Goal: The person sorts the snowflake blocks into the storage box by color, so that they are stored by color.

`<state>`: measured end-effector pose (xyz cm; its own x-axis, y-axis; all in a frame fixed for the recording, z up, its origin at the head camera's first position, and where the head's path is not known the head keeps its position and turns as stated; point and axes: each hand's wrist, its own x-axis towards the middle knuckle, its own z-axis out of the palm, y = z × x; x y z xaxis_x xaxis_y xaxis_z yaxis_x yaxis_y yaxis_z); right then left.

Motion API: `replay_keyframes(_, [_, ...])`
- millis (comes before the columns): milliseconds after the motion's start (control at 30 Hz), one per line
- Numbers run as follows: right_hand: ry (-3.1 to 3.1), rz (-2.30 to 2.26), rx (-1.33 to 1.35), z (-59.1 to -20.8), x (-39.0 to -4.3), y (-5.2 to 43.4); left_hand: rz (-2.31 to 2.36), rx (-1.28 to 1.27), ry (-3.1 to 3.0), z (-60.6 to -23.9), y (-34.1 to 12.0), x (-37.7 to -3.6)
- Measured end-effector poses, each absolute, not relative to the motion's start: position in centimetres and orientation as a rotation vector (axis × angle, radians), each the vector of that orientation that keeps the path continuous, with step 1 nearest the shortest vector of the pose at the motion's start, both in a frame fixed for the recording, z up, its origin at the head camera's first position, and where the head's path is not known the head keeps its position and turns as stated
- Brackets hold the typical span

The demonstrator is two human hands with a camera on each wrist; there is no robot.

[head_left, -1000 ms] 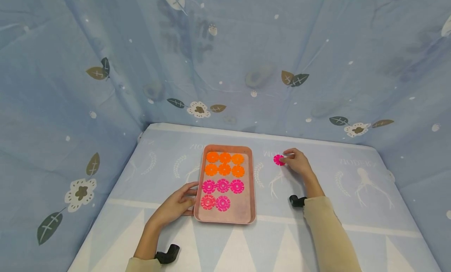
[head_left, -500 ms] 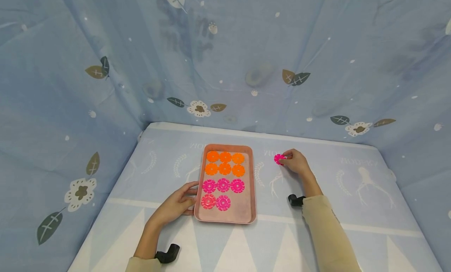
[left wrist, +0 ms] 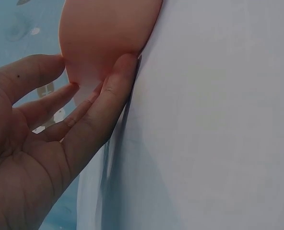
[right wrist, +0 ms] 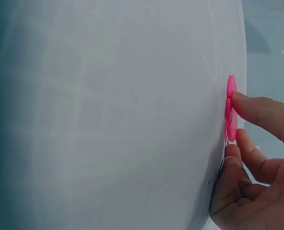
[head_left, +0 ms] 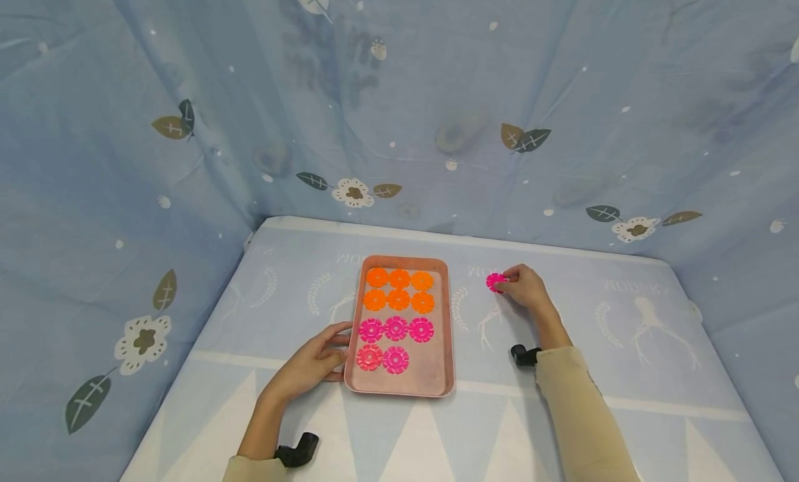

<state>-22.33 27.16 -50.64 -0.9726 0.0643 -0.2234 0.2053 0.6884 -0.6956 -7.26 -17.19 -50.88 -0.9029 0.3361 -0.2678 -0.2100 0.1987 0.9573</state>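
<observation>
While the left hand (head_left: 312, 363) sits nearest, its fingers curled against the near-left corner of the rectangular pink plastic tray (head_left: 444, 329), the work itself lies farther off: the right hand (head_left: 527, 288) rests well to the right of the tray on the pale blue printed tablecloth (head_left: 624, 357), pinching a flat pink flower-shaped plastic disc (head_left: 494, 282) between thumb and fingertips. That disc lies at the hand's leftward tip, on the tray side of the fingers, so the right hand is plainly the nearer of the 2 to it, while the left stays apart at the tray. Being round, the disc has no long axis to speak of; in the head view it looks flat or nearly flat against the cloth. Inside the tray lie 6 orange flower-shaped discs (head_left: 399, 290) in 2 far rows, then 5 pink flower-shaped discs (head_left: 396, 329) nearer (3 in a row, 2 in the nearest row), leaving a bare spot at the near-right. Only the right wrist view shows the grip closely: the disc (right wrist: 230, 114) seen edge-on against the cloth, a fingertip on its upper rim and other fingers tucked beneath. Only the left wrist view shows those fingers (left wrist: 101, 105) spread about the tray's rounded corner (left wrist: 103, 33), touching its rim.
</observation>
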Motion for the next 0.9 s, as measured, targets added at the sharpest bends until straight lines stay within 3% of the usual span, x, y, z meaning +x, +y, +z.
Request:
replay_keyframes(500, [2.641,-1.374,0.323,-50.8,-22.1,27.8,1.759,0.116,2.056,-50.6,-17.1,-7.2])
replay_keyframes(900, [2.586,-1.585,0.18,-49.1,-21.2,27.1,1.755,0.125,2.055,-50.5,-17.2,-7.2])
